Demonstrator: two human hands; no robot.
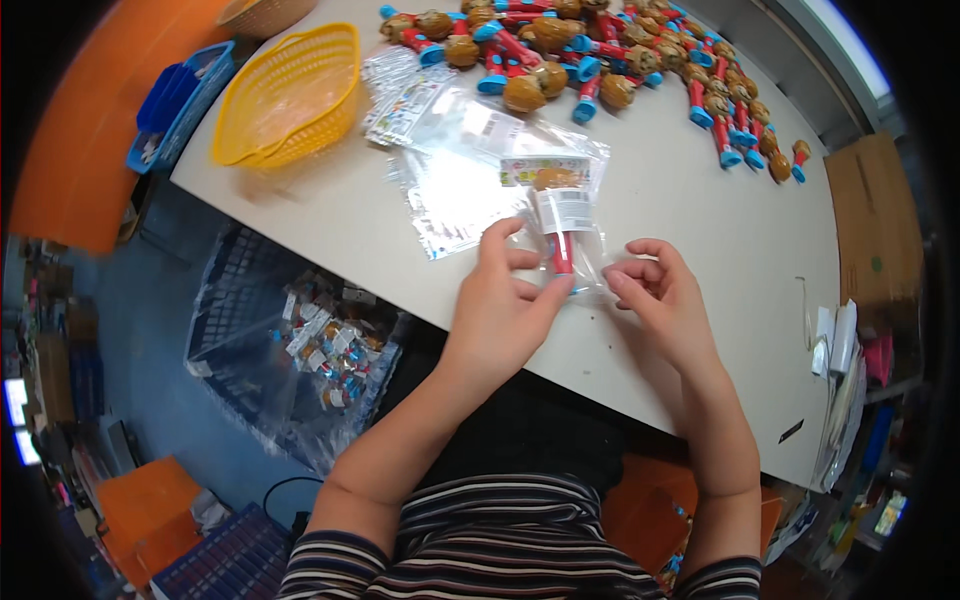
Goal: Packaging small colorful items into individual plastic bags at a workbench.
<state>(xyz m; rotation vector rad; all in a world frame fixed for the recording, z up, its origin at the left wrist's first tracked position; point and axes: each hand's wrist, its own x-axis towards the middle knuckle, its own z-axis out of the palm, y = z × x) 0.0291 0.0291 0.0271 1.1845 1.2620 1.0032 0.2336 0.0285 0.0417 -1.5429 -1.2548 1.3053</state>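
Note:
A clear plastic bag [598, 246] lies on the table in front of me. Inside it is a toy with a red handle [563, 255], a brown head and a blue base; a white label [566, 210] covers part of it. My left hand [503, 312] grips the bag's lower left side, its thumb across the bottom and its forefinger raised. At the lower right edge, my right hand [660, 300] pinches the film between thumb and fingers. Flat, shiny printed bags [450, 205] lie partly under and left of the filled one.
Many similar loose toys [530, 50] are heaped along the table's far side. A yellow basket [345, 95] stands at the far left, beside a blue basket [165, 115]. Below the table's left edge, a lined blue crate [215, 340] holds bagged toys. A cardboard box [875, 225] stands at right.

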